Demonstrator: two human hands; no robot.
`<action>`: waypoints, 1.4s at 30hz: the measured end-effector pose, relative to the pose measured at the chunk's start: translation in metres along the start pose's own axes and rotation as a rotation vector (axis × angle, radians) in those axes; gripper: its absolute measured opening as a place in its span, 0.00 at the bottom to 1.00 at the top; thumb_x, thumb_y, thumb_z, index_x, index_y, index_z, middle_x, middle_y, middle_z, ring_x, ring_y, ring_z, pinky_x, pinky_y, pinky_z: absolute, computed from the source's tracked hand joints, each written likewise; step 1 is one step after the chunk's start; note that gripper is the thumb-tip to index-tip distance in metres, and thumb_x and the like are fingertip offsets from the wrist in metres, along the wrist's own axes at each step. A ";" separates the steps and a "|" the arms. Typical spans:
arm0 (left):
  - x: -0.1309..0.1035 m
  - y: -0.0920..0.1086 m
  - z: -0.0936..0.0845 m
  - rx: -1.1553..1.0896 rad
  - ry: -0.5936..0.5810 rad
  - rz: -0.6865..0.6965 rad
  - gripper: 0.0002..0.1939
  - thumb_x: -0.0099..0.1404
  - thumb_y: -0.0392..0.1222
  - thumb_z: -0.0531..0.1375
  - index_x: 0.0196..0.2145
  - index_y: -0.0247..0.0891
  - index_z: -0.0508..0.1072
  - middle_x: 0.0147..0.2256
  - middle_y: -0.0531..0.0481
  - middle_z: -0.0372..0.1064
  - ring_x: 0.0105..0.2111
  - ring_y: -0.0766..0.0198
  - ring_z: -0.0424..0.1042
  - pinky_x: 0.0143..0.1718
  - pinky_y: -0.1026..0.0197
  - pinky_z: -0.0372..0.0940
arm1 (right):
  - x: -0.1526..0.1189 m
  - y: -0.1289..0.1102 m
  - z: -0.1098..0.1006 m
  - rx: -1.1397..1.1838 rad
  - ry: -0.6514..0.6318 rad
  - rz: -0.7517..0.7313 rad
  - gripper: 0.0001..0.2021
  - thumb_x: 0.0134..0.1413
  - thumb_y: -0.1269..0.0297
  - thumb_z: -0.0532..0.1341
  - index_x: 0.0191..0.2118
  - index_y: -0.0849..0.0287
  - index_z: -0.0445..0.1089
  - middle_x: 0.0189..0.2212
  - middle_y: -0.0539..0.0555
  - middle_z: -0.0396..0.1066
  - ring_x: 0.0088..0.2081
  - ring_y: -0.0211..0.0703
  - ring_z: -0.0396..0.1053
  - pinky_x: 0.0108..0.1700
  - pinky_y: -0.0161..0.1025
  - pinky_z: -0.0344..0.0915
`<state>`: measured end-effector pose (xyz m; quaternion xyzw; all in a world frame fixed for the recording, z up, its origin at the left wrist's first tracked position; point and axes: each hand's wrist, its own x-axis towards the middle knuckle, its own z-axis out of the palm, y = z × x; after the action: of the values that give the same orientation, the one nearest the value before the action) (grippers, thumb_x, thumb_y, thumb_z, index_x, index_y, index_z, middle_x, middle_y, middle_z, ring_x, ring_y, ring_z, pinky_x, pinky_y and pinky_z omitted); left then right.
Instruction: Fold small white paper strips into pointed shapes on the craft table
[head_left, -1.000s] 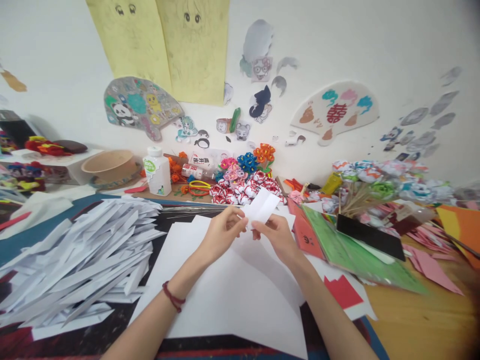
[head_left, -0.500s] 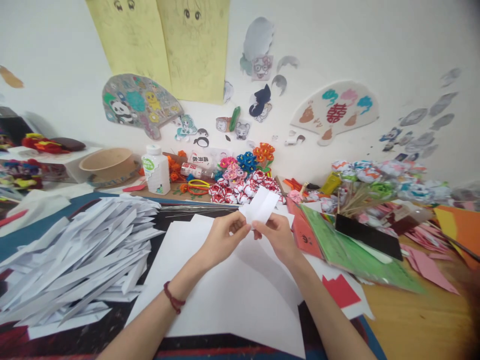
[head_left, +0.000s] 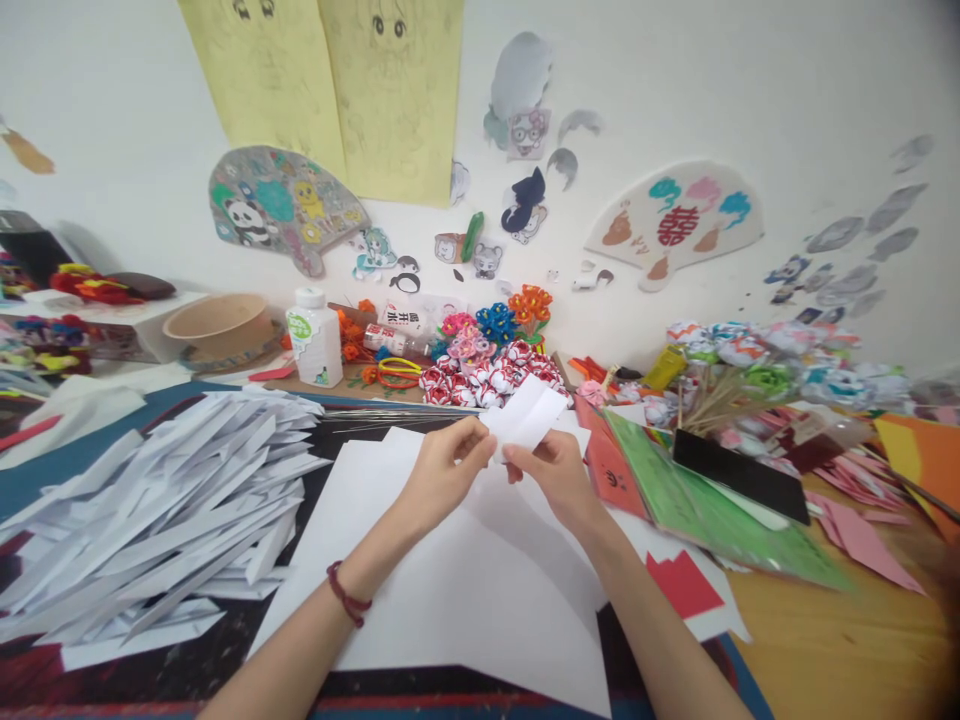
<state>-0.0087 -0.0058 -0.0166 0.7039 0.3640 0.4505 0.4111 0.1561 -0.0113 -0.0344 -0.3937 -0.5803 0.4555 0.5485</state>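
A small folded piece of white paper (head_left: 529,412) is held up between both hands, a crease line running along it. My left hand (head_left: 452,462) pinches its left corner between thumb and fingers. On the lower right edge, my right hand (head_left: 551,470) grips it, thumb on top and fingers curled behind. Below the hands lie large white paper sheets (head_left: 450,590), overlapping on the dark mat. To the left is a big heap of folded white paper strips (head_left: 172,520).
A white bottle (head_left: 313,340) and a round tan basket (head_left: 217,325) stand at the back left. Red-and-white paper flowers (head_left: 495,375) lie behind the hands. At right are a green packet (head_left: 697,500), a black phone-like slab (head_left: 741,476) and red paper (head_left: 684,584).
The folded paper has tilted slightly to the right in my fingers. Both hands keep their hold and have barely moved. The whole view has shifted a little.
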 end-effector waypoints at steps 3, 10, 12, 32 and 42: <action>0.000 0.001 -0.001 0.037 0.045 0.019 0.10 0.64 0.42 0.54 0.27 0.36 0.66 0.24 0.55 0.63 0.25 0.69 0.62 0.28 0.67 0.57 | 0.000 -0.001 0.000 0.005 -0.016 -0.002 0.07 0.47 0.64 0.64 0.24 0.62 0.70 0.17 0.49 0.66 0.20 0.36 0.63 0.24 0.35 0.61; 0.001 -0.003 0.000 0.052 0.066 0.028 0.12 0.66 0.43 0.52 0.26 0.36 0.64 0.24 0.55 0.61 0.25 0.70 0.61 0.27 0.68 0.56 | 0.000 0.000 -0.001 0.003 -0.053 -0.001 0.07 0.48 0.65 0.64 0.25 0.63 0.70 0.19 0.50 0.67 0.21 0.36 0.64 0.25 0.34 0.61; 0.002 -0.005 0.000 0.038 0.057 0.026 0.12 0.66 0.44 0.52 0.27 0.36 0.65 0.24 0.55 0.62 0.25 0.70 0.62 0.28 0.67 0.57 | 0.000 0.000 -0.001 0.006 -0.043 0.001 0.07 0.48 0.65 0.64 0.25 0.63 0.70 0.19 0.50 0.67 0.20 0.36 0.64 0.24 0.34 0.61; 0.006 -0.006 -0.007 0.211 -0.009 0.021 0.19 0.67 0.49 0.49 0.25 0.35 0.69 0.23 0.52 0.68 0.23 0.69 0.64 0.25 0.68 0.56 | 0.006 0.005 -0.005 -0.132 0.120 0.036 0.17 0.50 0.51 0.62 0.26 0.63 0.69 0.23 0.53 0.68 0.24 0.38 0.63 0.26 0.35 0.60; 0.000 -0.008 -0.002 0.599 0.271 0.226 0.05 0.63 0.37 0.54 0.30 0.38 0.69 0.28 0.53 0.69 0.28 0.66 0.65 0.32 0.64 0.58 | 0.002 0.003 0.002 -0.232 -0.077 0.074 0.19 0.51 0.54 0.61 0.19 0.61 0.60 0.17 0.46 0.55 0.20 0.32 0.53 0.22 0.31 0.49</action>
<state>-0.0122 -0.0024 -0.0234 0.7629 0.4511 0.4558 0.0819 0.1541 -0.0091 -0.0365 -0.4578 -0.6348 0.4201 0.4593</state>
